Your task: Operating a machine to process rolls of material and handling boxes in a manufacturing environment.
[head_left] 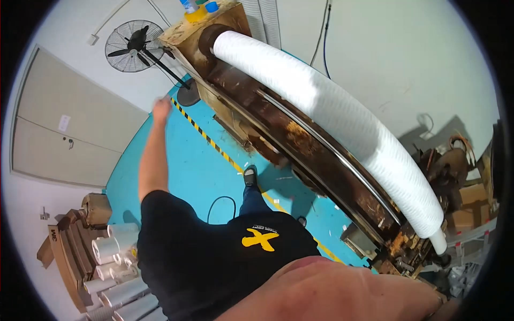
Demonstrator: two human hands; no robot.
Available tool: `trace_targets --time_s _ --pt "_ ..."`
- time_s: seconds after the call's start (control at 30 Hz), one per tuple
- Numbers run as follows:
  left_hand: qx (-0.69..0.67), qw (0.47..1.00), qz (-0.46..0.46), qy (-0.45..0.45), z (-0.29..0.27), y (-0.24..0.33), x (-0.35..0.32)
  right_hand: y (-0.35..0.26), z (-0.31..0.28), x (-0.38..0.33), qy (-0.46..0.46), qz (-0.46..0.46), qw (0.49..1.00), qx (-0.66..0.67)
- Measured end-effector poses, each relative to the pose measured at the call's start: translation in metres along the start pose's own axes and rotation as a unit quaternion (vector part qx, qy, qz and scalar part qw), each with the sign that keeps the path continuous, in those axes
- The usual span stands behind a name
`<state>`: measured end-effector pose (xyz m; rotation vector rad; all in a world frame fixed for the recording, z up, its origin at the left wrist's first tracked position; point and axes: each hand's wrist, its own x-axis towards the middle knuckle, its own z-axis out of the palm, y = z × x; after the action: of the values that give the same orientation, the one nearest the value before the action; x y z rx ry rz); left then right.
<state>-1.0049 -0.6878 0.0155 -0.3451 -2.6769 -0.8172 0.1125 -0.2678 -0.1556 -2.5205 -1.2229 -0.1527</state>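
Note:
My left arm stretches out to the far left, and my left hand point(161, 109) is in the air near the base of a black standing fan point(134, 49). That hand looks small and blurred; I cannot tell how its fingers are set or whether anything is in them. My right forearm point(342, 291) crosses the lower edge toward the right, with its hand out of the picture. To my right, a long roll of white textured material point(342, 117) lies along a worn brown machine point(300, 136). A thin metal bar point(332, 155) runs parallel to the roll.
Yellow-and-black tape point(206, 136) marks the blue floor point(187, 171). At lower left, several white rolls point(126, 291) and folded cardboard point(75, 251) are stacked by the wall. A grey double door point(69, 123) stands at left. A tape roll point(196, 14) sits on the machine's far end.

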Motion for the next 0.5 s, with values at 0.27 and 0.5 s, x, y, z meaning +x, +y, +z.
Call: trace_targets --time_s 0.27,0.5 --pt "-0.179 0.979 0.063 0.074 0.004 0.097 0.352 -0.040 -0.042 -0.207 -0.055 -0.141 0.988 0.024" --pt "-0.190 0.978 0.069 0.058 0.079 0.142 0.474 -0.086 -0.141 -0.357 -0.113 -0.040 0.988 -0.095"
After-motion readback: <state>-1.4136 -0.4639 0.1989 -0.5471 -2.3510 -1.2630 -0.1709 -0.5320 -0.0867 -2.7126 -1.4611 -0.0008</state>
